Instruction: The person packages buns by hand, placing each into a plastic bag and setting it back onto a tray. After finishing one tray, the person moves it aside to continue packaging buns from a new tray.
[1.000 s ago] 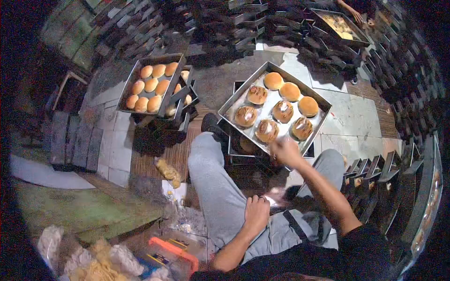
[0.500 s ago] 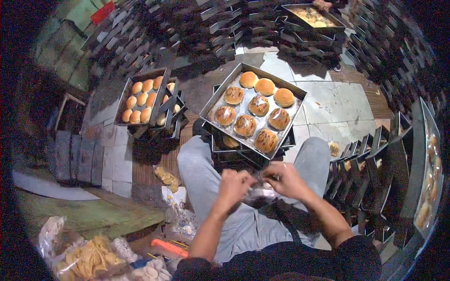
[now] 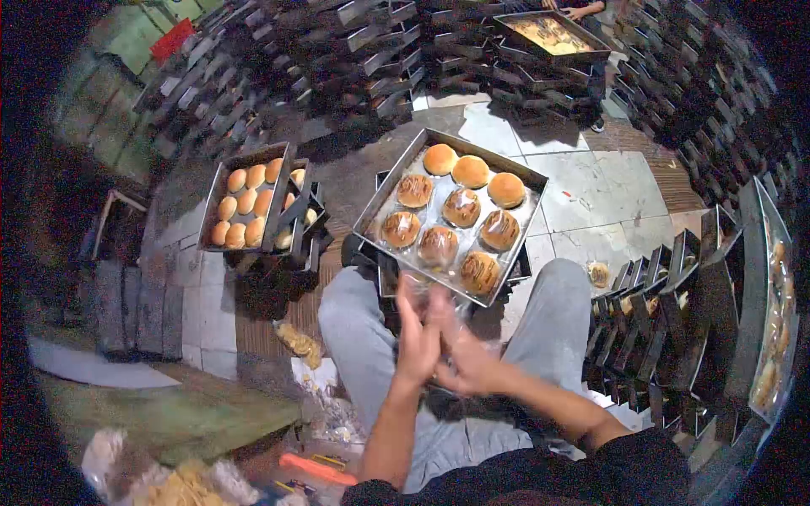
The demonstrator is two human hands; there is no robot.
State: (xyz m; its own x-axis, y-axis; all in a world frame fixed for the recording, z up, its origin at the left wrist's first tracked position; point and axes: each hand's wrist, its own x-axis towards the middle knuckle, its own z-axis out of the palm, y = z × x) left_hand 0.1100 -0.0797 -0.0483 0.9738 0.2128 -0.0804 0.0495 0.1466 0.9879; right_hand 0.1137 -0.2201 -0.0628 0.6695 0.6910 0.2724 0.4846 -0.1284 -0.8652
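My left hand [image 3: 413,341] is held up at the near edge of a metal baking tray [image 3: 531,211], its fingers stretched out and somewhat blurred. Close against it is my right hand [image 3: 464,358], smeared by motion so that its fingers do not show clearly. A faint shine like clear plastic lies near the fingertips, but I cannot make out whether either hand holds it. In the tray sit plain round golden buns [image 3: 471,171] along the far side and several buns with dark streaked tops [image 3: 461,207]. Clear film glints over some of the streaked ones.
Stacked trays of plain buns [image 3: 246,201] stand left. At right, a tray with wrapped buns [image 3: 776,312] leans upright beside more trays [image 3: 650,312]. An orange-handled tool [image 3: 316,469] lies lower left. Across the floor a person's hands [image 3: 578,12] are over another tray [image 3: 553,35].
My hands were pinching something filmy above my lap. They have moved forward and closer together to the tray's near edge, with the left fingers now straightened. The view has shifted slightly.
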